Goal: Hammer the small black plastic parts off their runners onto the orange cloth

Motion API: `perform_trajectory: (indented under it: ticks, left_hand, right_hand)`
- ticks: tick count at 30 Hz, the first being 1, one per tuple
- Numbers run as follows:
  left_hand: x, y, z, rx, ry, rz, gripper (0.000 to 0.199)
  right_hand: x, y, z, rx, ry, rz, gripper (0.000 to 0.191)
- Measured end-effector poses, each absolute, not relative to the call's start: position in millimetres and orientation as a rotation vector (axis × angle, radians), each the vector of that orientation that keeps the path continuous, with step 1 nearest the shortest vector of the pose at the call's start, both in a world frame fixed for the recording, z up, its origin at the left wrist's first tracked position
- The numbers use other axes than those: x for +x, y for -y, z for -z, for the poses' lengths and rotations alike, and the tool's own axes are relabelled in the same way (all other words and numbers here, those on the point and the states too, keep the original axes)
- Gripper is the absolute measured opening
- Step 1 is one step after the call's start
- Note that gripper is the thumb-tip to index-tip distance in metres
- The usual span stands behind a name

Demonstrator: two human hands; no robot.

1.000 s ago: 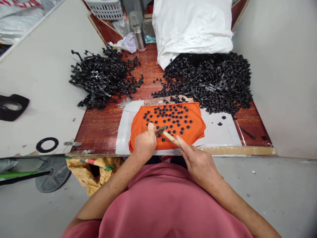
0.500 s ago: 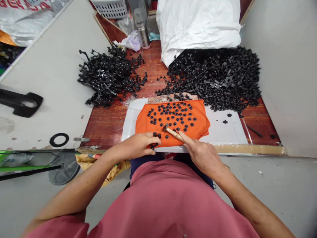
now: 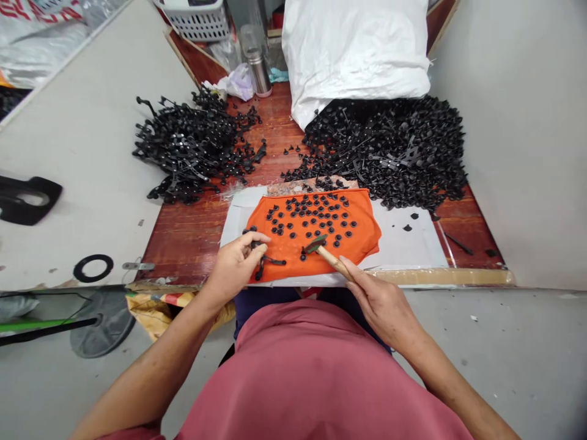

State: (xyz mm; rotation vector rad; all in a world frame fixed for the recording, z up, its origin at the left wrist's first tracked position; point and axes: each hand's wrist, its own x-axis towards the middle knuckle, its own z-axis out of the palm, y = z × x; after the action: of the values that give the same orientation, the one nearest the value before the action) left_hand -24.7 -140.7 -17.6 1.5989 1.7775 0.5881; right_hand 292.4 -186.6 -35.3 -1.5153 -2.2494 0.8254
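My right hand (image 3: 378,299) is closed round the wooden handle of a small hammer (image 3: 335,263). The hammer's dark head hangs over an orange cloth (image 3: 358,250) dotted with several small round black plastic pieces (image 3: 314,221). At the cloth's left edge, my left hand (image 3: 236,263) is closed, thumb and fingers pinching a black plastic part (image 3: 257,243) that they partly hide. Just beside those fingertips, a slim black plastic arm (image 3: 274,261) lies on the cloth. One round black piece (image 3: 302,257) is close below the hammer head.
A heap of black parts (image 3: 183,146) stands at the left, with a larger one (image 3: 389,153) at the right under a white sack (image 3: 358,49). Behind are a steel flask (image 3: 260,73) and a grey basket (image 3: 197,24). Partitions (image 3: 513,122) flank the wooden table (image 3: 178,238).
My left hand has shifted left, from the cloth's lower middle to its left edge, with black parts. The hammer head has turned and moved slightly down. The whole view has drifted a little.
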Motion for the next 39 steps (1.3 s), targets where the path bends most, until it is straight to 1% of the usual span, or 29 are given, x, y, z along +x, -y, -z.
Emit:
perform_trajectory:
  ticks: [3, 5, 7, 8, 12, 14, 18, 22, 28, 33, 39]
  left_hand:
    - [-29, 142, 13, 1.728, -1.861, -0.397, 0.049]
    - [-30, 146, 5, 1.923, -1.995, -0.240, 0.053]
    - [-25, 148, -2, 2.145, -2.105, -0.182, 0.042]
    - [-20, 148, -3, 2.252, -2.082, -0.175, 0.037]
    - [11, 129, 4, 2.533, -1.617, -0.107, 0.028]
    - [26, 116, 10, 2.575, -1.484, -0.024, 0.025]
    - [37, 99, 16, 2.600, -1.380, 0.088, 0.027]
    - [29, 96, 17, 2.570, -1.301, 0.054, 0.026]
    - [21, 91, 23, 2.561, -1.169, 0.109, 0.034]
    - [20, 86, 24, 2.547, -1.161, 0.151, 0.028]
    - [25, 87, 24, 2.543, -1.338, 0.177, 0.020]
  right_hand:
    - [291, 187, 37, -1.536, 2.261, -0.784, 0.054]
    - [291, 185, 37, -1.537, 2.248, -0.765, 0.054]
    - [291, 185, 37, -1.538, 2.212, -0.754, 0.054]
    - [291, 184, 38, -1.538, 2.186, -0.744, 0.053]
    - [291, 187, 41, -1.544, 2.104, -0.714, 0.050]
    - [291, 189, 43, -1.559, 2.067, -0.698, 0.050]
    - [297, 191, 41, -1.572, 2.004, -0.702, 0.049]
    - [306, 191, 40, -1.608, 2.074, -0.691, 0.049]
    - [310, 196, 49, -1.674, 2.177, -0.621, 0.049]
    - [311, 199, 50, -1.700, 2.246, -0.668, 0.049]
    - [312, 193, 44, -1.669, 2.235, -0.677, 0.047]
